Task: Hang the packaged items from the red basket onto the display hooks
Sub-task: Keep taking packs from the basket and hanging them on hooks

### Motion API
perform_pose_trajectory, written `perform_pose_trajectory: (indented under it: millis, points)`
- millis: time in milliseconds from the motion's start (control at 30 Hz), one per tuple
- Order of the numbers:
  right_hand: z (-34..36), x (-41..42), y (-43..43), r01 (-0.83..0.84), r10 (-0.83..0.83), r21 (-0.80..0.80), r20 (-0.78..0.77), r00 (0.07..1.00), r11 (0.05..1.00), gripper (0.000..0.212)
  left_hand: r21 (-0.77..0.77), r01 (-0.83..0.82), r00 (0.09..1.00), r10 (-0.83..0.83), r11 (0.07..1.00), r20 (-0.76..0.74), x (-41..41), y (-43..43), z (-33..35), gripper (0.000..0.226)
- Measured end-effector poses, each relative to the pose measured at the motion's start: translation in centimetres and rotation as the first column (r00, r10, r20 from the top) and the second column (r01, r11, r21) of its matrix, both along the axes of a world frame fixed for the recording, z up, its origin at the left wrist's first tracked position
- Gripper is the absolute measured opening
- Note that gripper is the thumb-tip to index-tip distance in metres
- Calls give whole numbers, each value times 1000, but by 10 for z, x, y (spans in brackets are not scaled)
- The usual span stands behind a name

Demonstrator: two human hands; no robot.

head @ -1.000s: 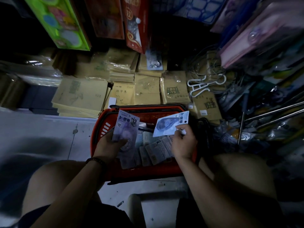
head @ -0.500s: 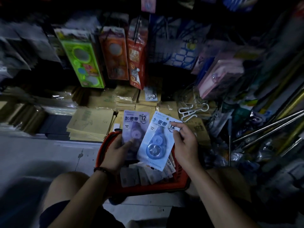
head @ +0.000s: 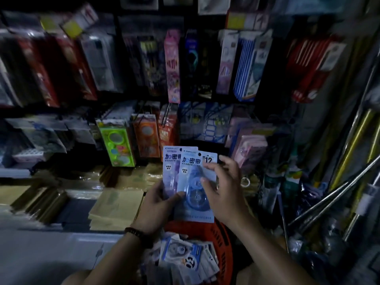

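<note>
Two blister packs of correction tape are held up in front of me, overlapped. The purple pack lies behind and to the left, the blue pack in front. My left hand grips both from below, thumb across their fronts. My right hand holds the blue pack's right edge, fingertips on its face. The red basket sits below my hands with several more packs inside. Rows of hanging packaged goods fill the display wall ahead; the hooks themselves are hard to make out in the dark.
A green pack and an orange pack hang just left of my hands, pink ones to the right. Stacks of brown notebooks lie on the low shelf. Metal rods lean at the right.
My view has tilted up from the basket to the display wall. Both hands have lifted the packs, and the blue pack now overlaps the purple one in my left hand.
</note>
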State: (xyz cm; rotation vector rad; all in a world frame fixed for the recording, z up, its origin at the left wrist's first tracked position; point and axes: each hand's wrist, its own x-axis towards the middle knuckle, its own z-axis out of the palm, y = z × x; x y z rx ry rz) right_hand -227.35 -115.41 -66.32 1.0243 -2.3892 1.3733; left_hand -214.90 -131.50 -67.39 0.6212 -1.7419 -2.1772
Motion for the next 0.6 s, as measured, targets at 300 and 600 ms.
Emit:
perform_pose_trajectory:
  millis: [300,600]
  points:
    - [74,-7,21,2,25,118,-226,974,993,85,-85,-36,985,21,996,-171,-49,24,111,33]
    - [188,-54,53,65,-68,-21,-306,949,998,77,-142,54,960,-90,988,-265,-94,40,215,29]
